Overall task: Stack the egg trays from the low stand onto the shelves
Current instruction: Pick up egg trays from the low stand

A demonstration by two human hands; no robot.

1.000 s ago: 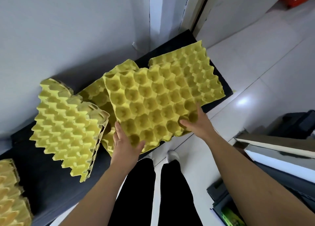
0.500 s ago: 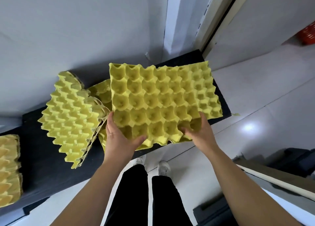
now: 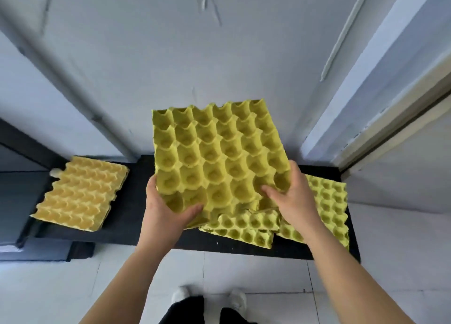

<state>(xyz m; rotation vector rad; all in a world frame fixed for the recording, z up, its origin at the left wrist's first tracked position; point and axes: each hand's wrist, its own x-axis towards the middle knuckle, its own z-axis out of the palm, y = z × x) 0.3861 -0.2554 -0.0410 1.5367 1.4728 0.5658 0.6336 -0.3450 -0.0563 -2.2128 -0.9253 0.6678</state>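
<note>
Holding the tray (image 3: 217, 157) are both grips, one at each near corner. The left grip (image 3: 168, 209) is clamped on the near left corner, with the thumb on the cupped top face and the fingers hidden beneath. The right grip (image 3: 290, 201) is clamped on the near right corner, with the thumb across the cups and the fingers round the right edge.

Tray position:
- The tray is yellow-green, cups facing up, and tilted, with its far edge raised toward the wall (image 3: 170, 55).
- It is held above the middle of the black stand (image 3: 127, 216).
- Its near edge overlaps a second tray (image 3: 244, 228); contact between the two cannot be determined.

Other items on the stand:
- The second tray lies askew at the front edge, just below the right grip.
- A third tray (image 3: 327, 209) lies flat at the right end, partly covered by the right forearm.
- An orange tray (image 3: 80, 194) lies at the left end, well apart from the others. Whether it is one tray or several nested cannot be determined.

The stand sits on a pale tiled floor (image 3: 244, 270) against the wall. The person's shoes (image 3: 181, 296) show at the bottom edge.
</note>
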